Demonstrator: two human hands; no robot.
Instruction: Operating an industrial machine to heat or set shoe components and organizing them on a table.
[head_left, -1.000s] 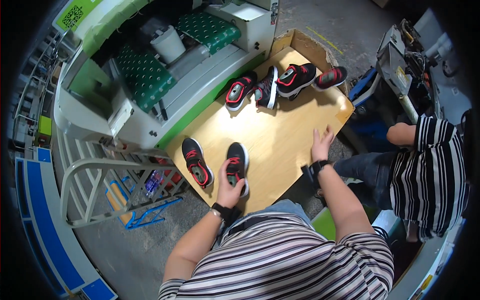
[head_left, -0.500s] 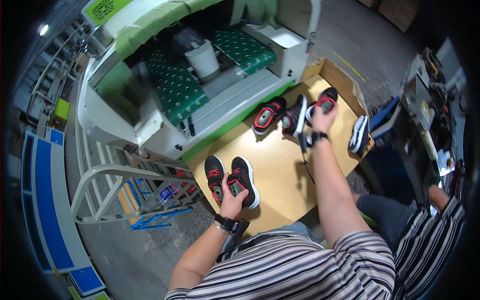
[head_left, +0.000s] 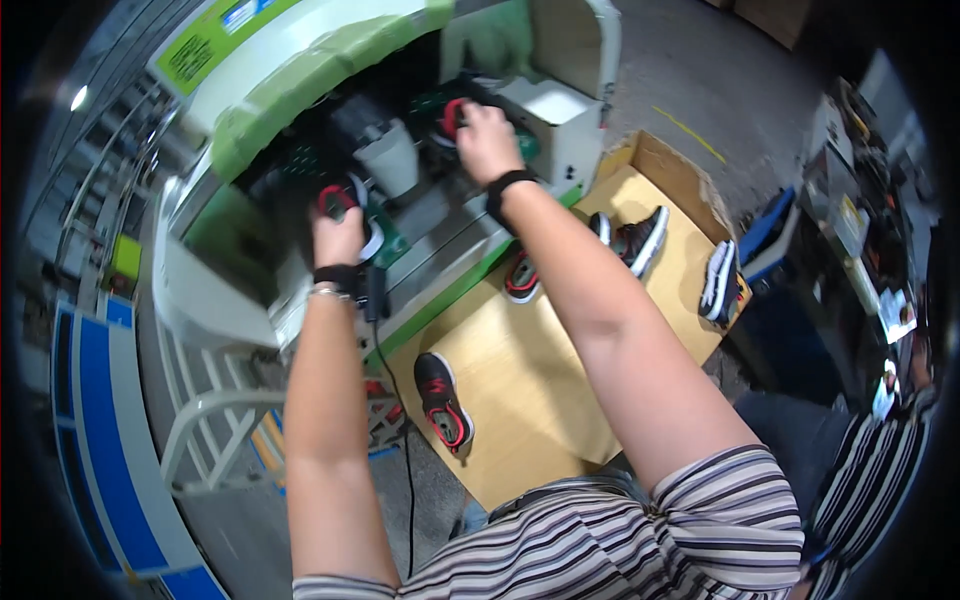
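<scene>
Both my arms reach over the table into the green-and-white machine. My left hand (head_left: pixel 338 240) is closed on the heel end of a black sneaker (head_left: pixel 333 203) with a red collar and white sole, over the left green perforated belt (head_left: pixel 385 243). Farther right, my right hand (head_left: pixel 489 147) grips the red-collared heel of another black sneaker (head_left: pixel 452 120) above the right perforated belt (head_left: pixel 525 146). Motion blurs both shoes, and I cannot tell whether they touch the belts. A white block (head_left: pixel 388 163) stands between the two belts.
On the yellow tabletop (head_left: pixel 520 400) lie a sneaker (head_left: pixel 443 402) at left, a sneaker (head_left: pixel 522 278) partly behind my right arm, a sneaker (head_left: pixel 642 240), and one on its side (head_left: pixel 718 283). A cardboard wall (head_left: pixel 690 175) edges the far right. A striped-sleeved person (head_left: pixel 880 470) is at right.
My hands have moved forward from the table into the machine, each carrying a sneaker. My left hand took one of the left pair; the other stays on the table.
</scene>
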